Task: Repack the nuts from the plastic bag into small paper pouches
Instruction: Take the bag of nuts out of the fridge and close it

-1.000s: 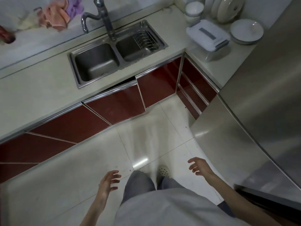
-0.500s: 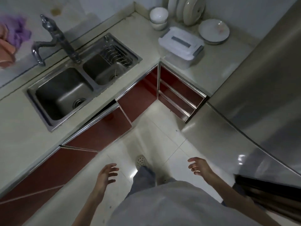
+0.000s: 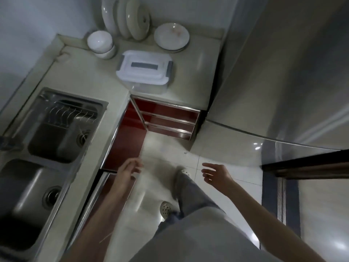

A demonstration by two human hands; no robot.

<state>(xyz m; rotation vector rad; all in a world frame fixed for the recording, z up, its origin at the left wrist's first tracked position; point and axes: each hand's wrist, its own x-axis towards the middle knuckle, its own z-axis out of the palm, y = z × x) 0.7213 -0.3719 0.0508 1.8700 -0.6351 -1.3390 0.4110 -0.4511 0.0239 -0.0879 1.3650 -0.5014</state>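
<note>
No plastic bag of nuts and no paper pouch shows in the head view. My left hand [image 3: 128, 168] hangs over the floor by the red cabinet corner, fingers apart and holding nothing. My right hand [image 3: 217, 172] is out over the pale floor tiles, also open and holding nothing. Both forearms reach forward from the bottom of the frame. My legs and perforated slippers [image 3: 166, 209] stand on the tiles between the hands.
A double steel sink [image 3: 47, 148] fills the left counter. On the corner counter [image 3: 192, 86] sit a white lidded box [image 3: 144, 68], stacked bowls [image 3: 100, 42], upright plates [image 3: 126, 17] and a flat plate [image 3: 171, 35]. A steel fridge [image 3: 283, 82] stands right, a dark doorway threshold [image 3: 306, 167] below it.
The view has swung right and forward: the sink slid to the left edge, the corner counter and fridge came closer. Both hands stayed open and rose slightly in the frame.
</note>
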